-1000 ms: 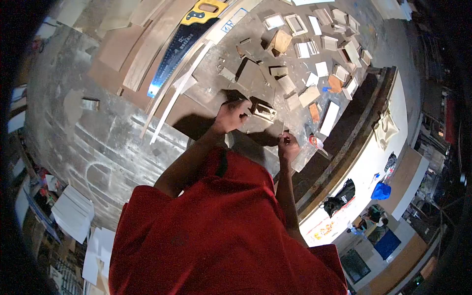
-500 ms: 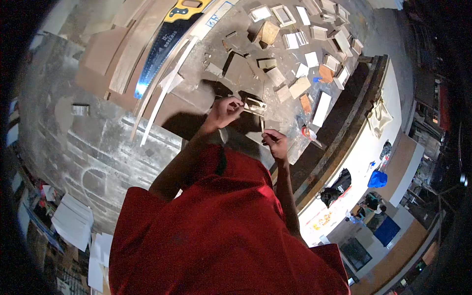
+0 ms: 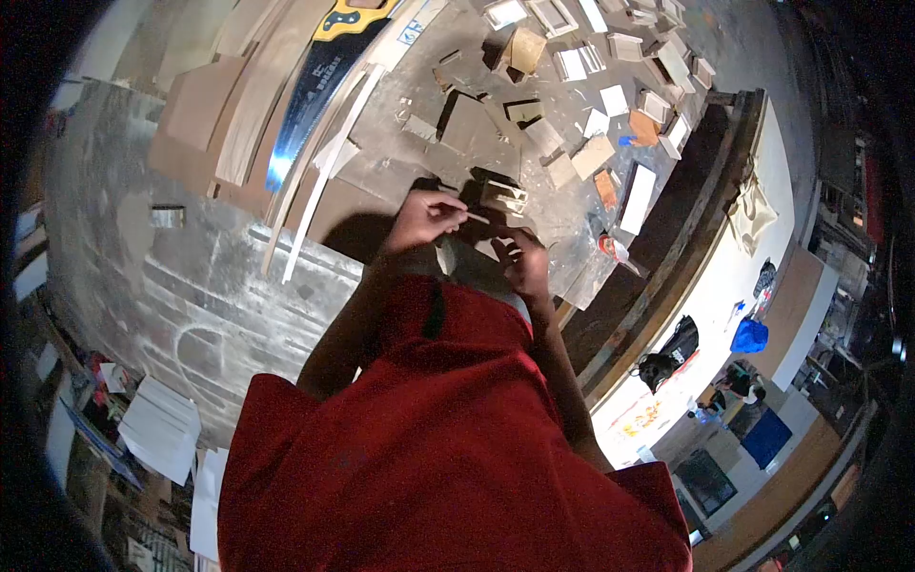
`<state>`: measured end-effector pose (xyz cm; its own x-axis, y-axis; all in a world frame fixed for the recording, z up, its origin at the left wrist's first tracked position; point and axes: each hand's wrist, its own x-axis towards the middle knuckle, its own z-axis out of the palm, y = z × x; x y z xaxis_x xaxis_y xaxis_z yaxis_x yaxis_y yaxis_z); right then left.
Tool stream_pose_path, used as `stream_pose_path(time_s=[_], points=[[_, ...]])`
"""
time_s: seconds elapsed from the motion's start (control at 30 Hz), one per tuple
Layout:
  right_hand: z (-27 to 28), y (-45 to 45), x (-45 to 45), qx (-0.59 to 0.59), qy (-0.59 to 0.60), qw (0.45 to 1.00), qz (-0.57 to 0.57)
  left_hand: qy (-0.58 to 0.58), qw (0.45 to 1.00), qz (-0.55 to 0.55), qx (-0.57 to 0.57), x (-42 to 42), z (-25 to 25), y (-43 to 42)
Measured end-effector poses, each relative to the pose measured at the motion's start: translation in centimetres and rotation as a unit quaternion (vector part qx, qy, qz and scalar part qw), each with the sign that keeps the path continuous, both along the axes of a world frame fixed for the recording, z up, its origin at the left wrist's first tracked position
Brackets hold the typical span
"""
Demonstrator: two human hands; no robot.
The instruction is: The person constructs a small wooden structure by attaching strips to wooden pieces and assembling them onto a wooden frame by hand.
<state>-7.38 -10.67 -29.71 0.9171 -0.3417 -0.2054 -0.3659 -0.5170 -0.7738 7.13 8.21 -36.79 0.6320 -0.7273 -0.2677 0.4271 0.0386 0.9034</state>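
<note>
My left hand (image 3: 426,219) is closed in a pinch on a thin wooden strip (image 3: 477,218), which points to the right. My right hand (image 3: 523,262) is just below the strip's right end, thumb and index finger apart; whether a fingertip touches the strip I cannot tell. Just beyond both hands, a small wooden frame (image 3: 503,197) rests on the work surface, partly in shadow.
A yellow-handled handsaw (image 3: 324,91) lies on long boards at the upper left, beside narrow strips (image 3: 334,157). Wooden offcuts and small boxes (image 3: 624,48) scatter across the far side. To the right stands a white-topped table (image 3: 701,305) with a blue item (image 3: 750,335).
My left hand has let go of the small frame and now pinches the thin strip that my right hand held. The right hand's fingers have parted. The whole view has shifted slightly.
</note>
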Motion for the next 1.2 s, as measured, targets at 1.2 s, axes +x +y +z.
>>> stream_pose_path(time_s=[1.2], points=[[-4.1,-3.0,-4.0,-0.019,-0.007,1.0,-0.007,-0.234,0.952,-0.039,0.193,2.9,0.4,-2.2]])
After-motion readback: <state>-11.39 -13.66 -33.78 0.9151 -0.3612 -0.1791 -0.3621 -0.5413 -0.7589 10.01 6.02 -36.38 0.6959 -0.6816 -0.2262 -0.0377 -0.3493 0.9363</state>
